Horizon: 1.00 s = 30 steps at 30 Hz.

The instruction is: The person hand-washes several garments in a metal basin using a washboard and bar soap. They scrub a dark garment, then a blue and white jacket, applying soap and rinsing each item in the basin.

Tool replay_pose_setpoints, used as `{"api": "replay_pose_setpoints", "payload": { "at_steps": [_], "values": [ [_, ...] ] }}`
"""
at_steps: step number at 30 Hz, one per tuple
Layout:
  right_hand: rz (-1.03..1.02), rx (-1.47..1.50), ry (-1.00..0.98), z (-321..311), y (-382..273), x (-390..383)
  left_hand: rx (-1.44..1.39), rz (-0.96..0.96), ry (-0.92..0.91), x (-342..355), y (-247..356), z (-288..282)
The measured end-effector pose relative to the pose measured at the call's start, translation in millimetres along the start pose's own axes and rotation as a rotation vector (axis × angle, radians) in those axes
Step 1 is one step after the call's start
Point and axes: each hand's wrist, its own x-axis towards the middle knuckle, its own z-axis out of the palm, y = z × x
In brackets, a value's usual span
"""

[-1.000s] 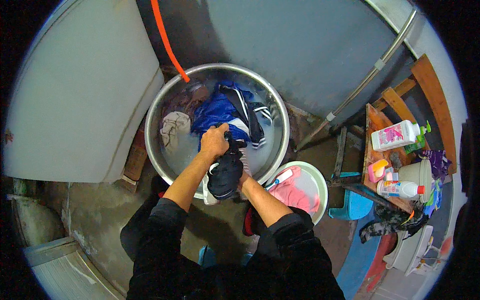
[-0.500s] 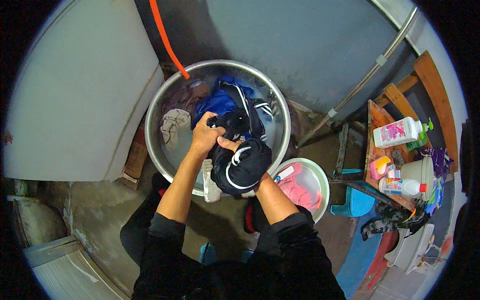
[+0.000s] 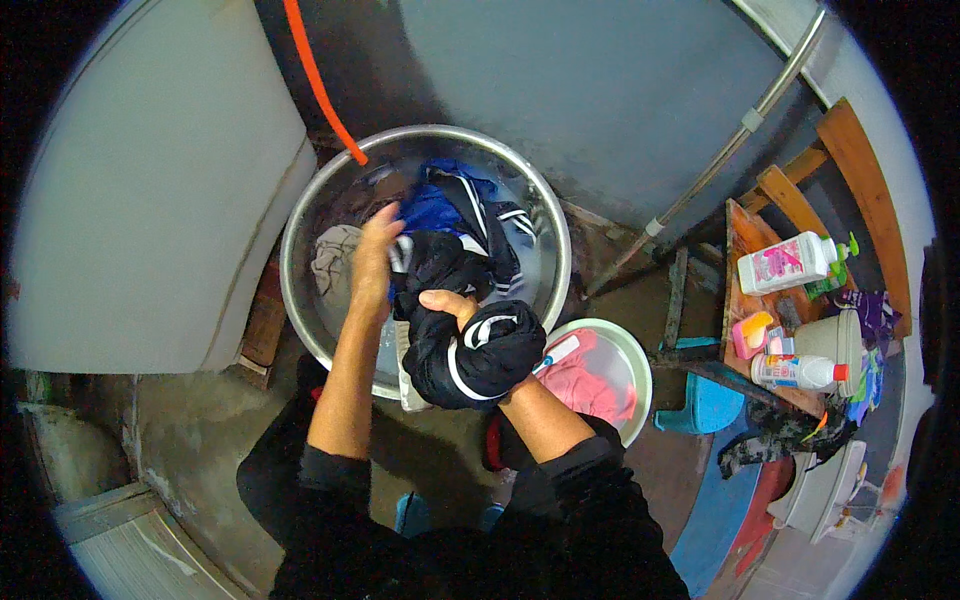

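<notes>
Beside a grey-blue wall, above the near rim of a round silvery-metal basin, the right hand clasps a coiled black, white-striped cloth bundle, probably best kept tight, while I cannot tell whether the blurred left hand grips.

Home washing corner, seemingly: metal basin near centre, clothes in water; orange hose, eleven o'clock; bottles on wooden chair, three o'clock.

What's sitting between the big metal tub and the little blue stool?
In the head view, a pale green basin holding pink cloth stands between the metal tub and the blue stool.
</notes>
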Motion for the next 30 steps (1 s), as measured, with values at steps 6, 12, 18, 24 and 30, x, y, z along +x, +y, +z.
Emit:
{"api": "replay_pose_setpoints", "payload": {
  "at_steps": [6,12,18,24,30],
  "values": [
    [0.295,0.372,-0.016,20,-13,-13,-0.601,-0.220,-0.013,-28,-116,-19],
    [0.470,0.405,-0.038,19,-16,-30,-0.961,-0.149,-0.350,-9,-53,-17],
    [0.536,0.383,-0.232,10,-14,-18,-0.103,0.016,-0.390,-16,20,-26],
    [0.431,-0.038,-0.172,8,0,-14,0.385,0.099,-0.238,-3,3,-2],
    [0.069,-0.273,0.002,-22,47,-7,0.874,0.249,-0.112,4,-39,22]
  ]
}}
